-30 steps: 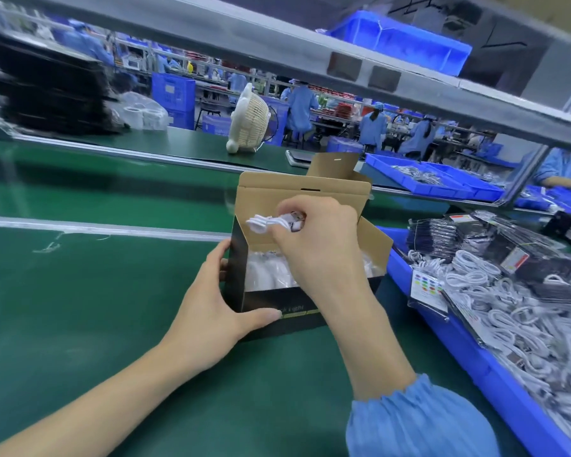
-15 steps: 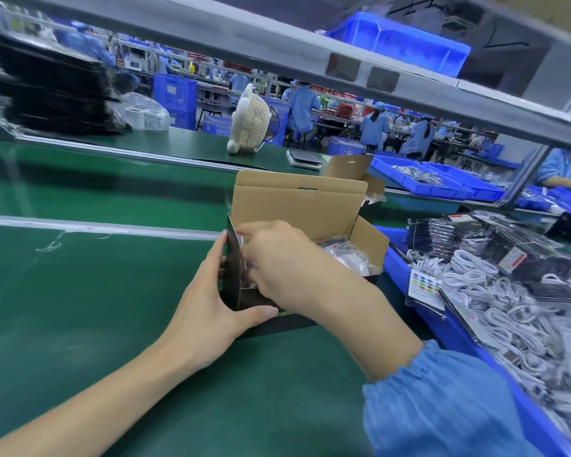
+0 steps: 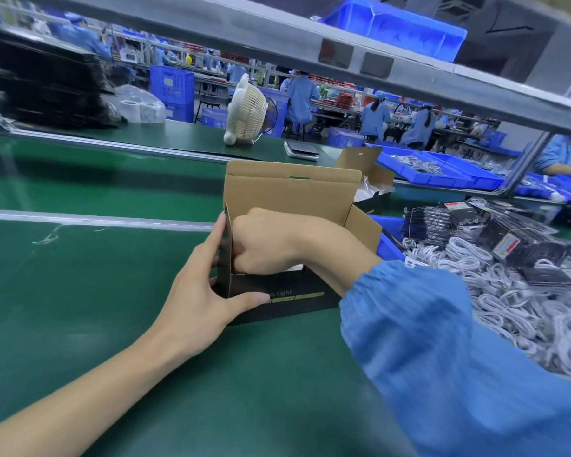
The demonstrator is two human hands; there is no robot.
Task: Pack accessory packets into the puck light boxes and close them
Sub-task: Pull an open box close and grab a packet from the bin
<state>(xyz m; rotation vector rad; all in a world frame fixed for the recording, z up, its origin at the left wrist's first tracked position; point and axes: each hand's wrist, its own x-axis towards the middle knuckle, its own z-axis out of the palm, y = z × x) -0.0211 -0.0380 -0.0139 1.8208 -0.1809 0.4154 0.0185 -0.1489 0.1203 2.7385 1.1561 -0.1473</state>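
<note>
1. Head view, progress: puck light box (image 3: 277,296) stands open on the green belt (image 3: 80,291), lid flap (image 3: 290,192) upright, nothing closed yet. Packing appears to be under way; folding the flaps and shutting the lid remain, as judged from the open state.
2. Head view, right hand (image 3: 264,242): sunk inside the box at its left end, fingers curled downward; whether they hold a packet cannot be told, since the box wall hides the fingertips.
3. Head view, left hand (image 3: 198,298): grips the box's near left corner, thumb across the front panel, fingers up along the side flap.
4. Head view, box appearance: black printed outside, plain brown cardboard inside, slot in the lid edge.
5. Head view, supply: blue bin (image 3: 389,242) just right of the box, heaped with white cable coils (image 3: 495,291) and dark packets (image 3: 508,239). A second open box (image 3: 373,183) sits behind.
</note>
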